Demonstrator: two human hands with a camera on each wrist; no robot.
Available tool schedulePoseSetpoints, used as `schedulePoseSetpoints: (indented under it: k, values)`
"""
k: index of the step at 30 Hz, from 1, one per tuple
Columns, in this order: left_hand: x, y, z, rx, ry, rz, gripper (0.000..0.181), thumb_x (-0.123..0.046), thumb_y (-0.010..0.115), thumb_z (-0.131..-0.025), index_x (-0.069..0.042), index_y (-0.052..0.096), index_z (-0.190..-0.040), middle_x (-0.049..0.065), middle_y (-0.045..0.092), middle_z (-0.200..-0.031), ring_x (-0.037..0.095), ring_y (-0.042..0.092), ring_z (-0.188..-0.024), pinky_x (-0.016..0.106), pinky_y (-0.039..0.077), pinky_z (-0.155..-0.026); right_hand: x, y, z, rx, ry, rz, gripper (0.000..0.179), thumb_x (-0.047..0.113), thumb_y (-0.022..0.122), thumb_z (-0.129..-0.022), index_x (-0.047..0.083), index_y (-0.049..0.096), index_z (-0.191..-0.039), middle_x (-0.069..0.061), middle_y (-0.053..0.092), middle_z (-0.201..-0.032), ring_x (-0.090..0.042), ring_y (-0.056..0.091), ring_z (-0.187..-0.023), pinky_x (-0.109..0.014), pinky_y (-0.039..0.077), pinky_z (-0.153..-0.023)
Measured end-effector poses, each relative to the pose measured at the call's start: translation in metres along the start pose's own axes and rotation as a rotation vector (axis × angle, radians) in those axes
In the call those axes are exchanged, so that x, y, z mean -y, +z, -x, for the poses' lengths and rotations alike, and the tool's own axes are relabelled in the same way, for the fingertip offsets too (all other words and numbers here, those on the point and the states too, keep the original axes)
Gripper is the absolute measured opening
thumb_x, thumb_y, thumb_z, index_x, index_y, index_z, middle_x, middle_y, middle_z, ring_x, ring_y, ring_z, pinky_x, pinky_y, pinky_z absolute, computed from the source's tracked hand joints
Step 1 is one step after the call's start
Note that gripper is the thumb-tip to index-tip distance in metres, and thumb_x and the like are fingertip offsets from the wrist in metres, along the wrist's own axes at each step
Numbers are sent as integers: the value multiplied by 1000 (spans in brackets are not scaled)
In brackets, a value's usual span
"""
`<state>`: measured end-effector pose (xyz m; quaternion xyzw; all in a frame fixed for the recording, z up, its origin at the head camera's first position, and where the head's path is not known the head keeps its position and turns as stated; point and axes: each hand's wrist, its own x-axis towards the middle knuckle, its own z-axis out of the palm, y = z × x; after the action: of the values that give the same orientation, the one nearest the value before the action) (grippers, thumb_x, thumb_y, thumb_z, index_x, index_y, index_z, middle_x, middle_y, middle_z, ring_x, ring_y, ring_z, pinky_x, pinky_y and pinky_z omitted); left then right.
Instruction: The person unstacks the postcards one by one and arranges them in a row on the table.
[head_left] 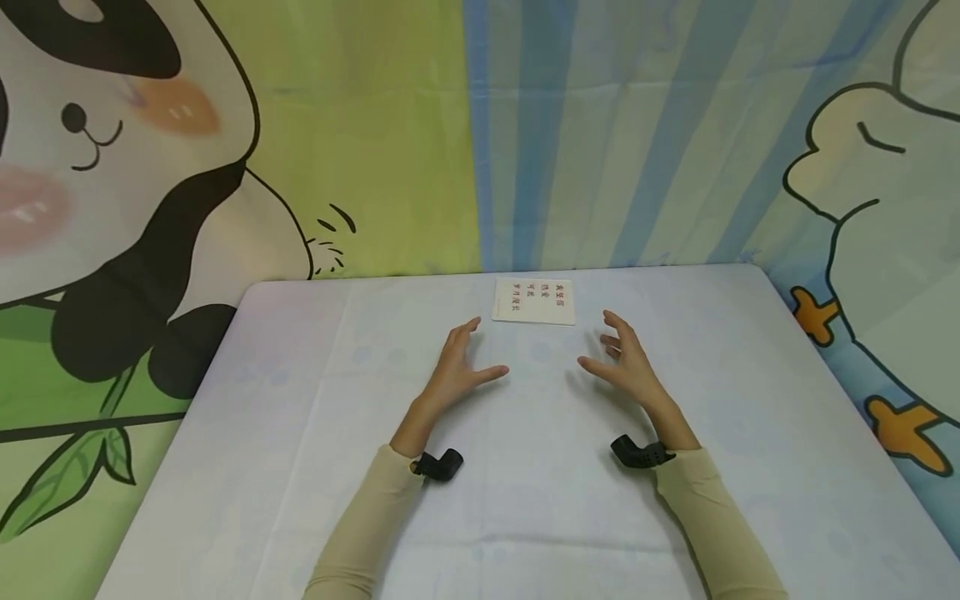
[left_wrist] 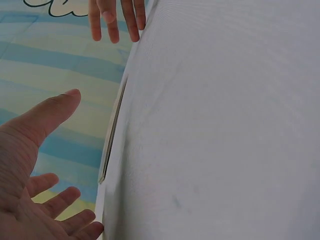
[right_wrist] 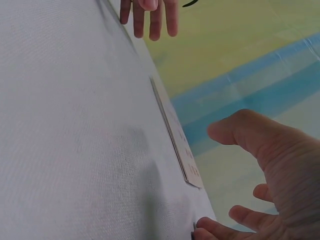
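Note:
A thin white card or booklet [head_left: 533, 302] with columns of red-brown characters lies flat near the table's far edge. Its layered edge shows in the right wrist view, where the booklet [right_wrist: 175, 132] rests on the cloth. My left hand [head_left: 457, 367] is held over the table, front left of it, thumb spread from the fingers, holding nothing. Opposite it, my right hand [head_left: 624, 357] has the same spread shape and is also without anything in it. The palms face each other across a gap, both hands apart from the booklet.
A white cloth covers the table [head_left: 540, 500]. Behind it hangs a printed curtain [head_left: 390, 125] with a panda on the left and a white bird on the right. Each wrist carries a black camera, one on the left [head_left: 441, 465] and one on the right [head_left: 639, 452].

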<state>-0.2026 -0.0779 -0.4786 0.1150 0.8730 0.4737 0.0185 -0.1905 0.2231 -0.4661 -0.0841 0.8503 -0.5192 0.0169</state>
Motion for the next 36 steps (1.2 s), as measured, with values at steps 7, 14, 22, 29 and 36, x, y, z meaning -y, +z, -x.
schedulePoseSetpoints:
  k: [7, 14, 22, 29, 36]
  values:
    - [1, 2, -2, -4, -46, 24, 96, -32, 84, -77, -6, 29, -151, 21, 36, -148, 35, 35, -138, 49, 30, -112, 0, 4, -6, -37, 67, -22, 94, 6, 75, -83, -2, 13, -153, -28, 19, -154, -47, 30, -137, -50, 30, -112]
    - [3, 5, -5, -22, -83, 55, 96, -30, 85, -76, -3, 30, -150, 21, 35, -149, 34, 34, -140, 47, 30, -113, -1, 9, -9, -48, 93, -16, 90, 5, 73, -84, -8, 14, -151, -31, 20, -152, -47, 26, -139, -50, 27, -114]
    - [5, 8, -8, -24, -85, 62, 94, -30, 85, -76, -1, 32, -149, 22, 37, -149, 35, 34, -139, 49, 30, -112, -3, 13, -12, -58, 135, -3, 89, 9, 74, -84, -4, 18, -151, -27, 23, -153, -42, 28, -140, -48, 28, -114]
    - [7, 9, -11, -21, -79, 59, 93, -30, 84, -77, 0, 32, -149, 21, 36, -149, 34, 33, -140, 48, 29, -113, -5, 15, -14, -83, 136, 8, 83, 9, 74, -84, -2, 25, -150, -26, 26, -151, -41, 32, -137, -49, 30, -112]
    - [7, 10, -17, -19, -86, 51, 91, -30, 83, -78, -1, 34, -148, 20, 36, -150, 33, 32, -141, 47, 28, -114, -8, 19, -17, -139, 127, -21, 71, 6, 74, -85, -4, 36, -144, -26, 31, -146, -39, 37, -132, -45, 34, -110]
